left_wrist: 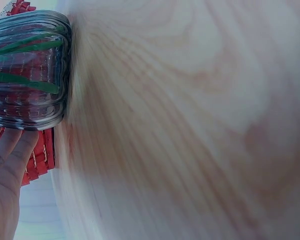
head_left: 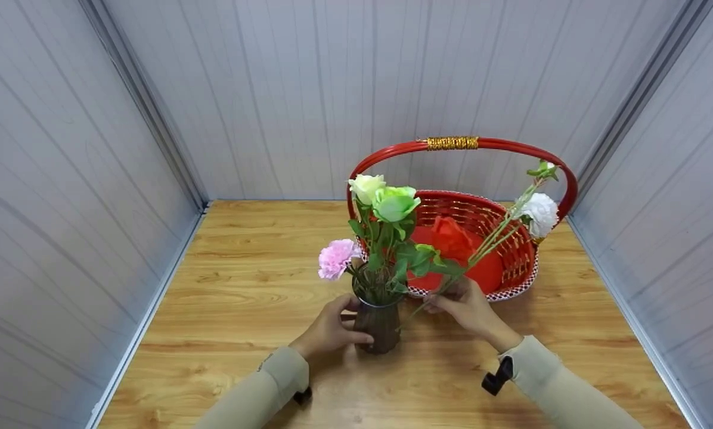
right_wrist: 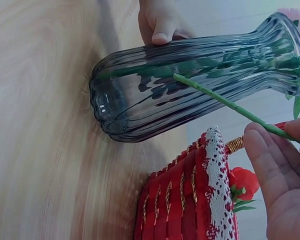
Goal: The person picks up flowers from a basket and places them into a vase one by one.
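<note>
A ribbed, smoky glass vase [head_left: 379, 335] stands upright on the wooden table, holding a pink carnation [head_left: 336, 260], a green rose [head_left: 394, 204] and a pale cream rose [head_left: 366, 188]. My left hand [head_left: 330, 328] holds the vase from the left, thumb in front and fingers behind. Between thumb and fingers, my right hand [head_left: 468, 308] pinches the green stem [right_wrist: 225, 101] of a white carnation [head_left: 540, 214]. That flower leans up to the right over the basket. In the right wrist view, the stem's cut end overlaps the outside of the vase.
Behind the vase and to its right sits a red woven basket [head_left: 526, 277] with lace trim and a tall arched handle [head_left: 386, 156]. A red flower [head_left: 450, 238] lies inside it. Pale panel walls [head_left: 285, 101] enclose the table [head_left: 243, 268] at the back and sides.
</note>
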Available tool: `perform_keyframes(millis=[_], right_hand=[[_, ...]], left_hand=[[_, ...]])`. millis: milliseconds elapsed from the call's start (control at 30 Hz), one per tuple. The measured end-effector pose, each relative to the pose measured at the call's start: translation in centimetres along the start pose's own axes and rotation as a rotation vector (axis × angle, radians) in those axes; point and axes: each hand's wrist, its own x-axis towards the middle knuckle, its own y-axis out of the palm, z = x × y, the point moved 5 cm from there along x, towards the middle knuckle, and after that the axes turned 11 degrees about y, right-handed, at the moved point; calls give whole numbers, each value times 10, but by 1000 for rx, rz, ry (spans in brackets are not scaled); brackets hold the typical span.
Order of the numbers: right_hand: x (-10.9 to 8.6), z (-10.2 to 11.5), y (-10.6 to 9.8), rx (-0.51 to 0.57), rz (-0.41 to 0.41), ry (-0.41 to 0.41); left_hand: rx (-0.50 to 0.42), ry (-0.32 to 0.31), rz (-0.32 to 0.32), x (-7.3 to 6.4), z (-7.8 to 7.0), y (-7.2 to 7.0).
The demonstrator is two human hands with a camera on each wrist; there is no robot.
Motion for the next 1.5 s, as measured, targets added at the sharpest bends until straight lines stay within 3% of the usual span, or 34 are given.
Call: perform_keyframes(millis=[267,500,767,967,1267,1500], right_hand=[[-1,2,-1,-33,-22,-11],[-4,4,-4,11,-16,-8],[-6,7,-4,46,-65,3],[-8,12,-4,55,-70,-70],[-14,18,-11,-42,-228,-130],[-18,21,-14,44,-225,-107]], left_hand=[[13,-3,-5,0,0,-1],[5,-2,-4,-1,2,1],[-5,-2,-7,-1,1,0],[3,-10,-4,-1,2,0],[1,-21,-6,-1,1,0],[-10,-19,-7,0,0,1]])
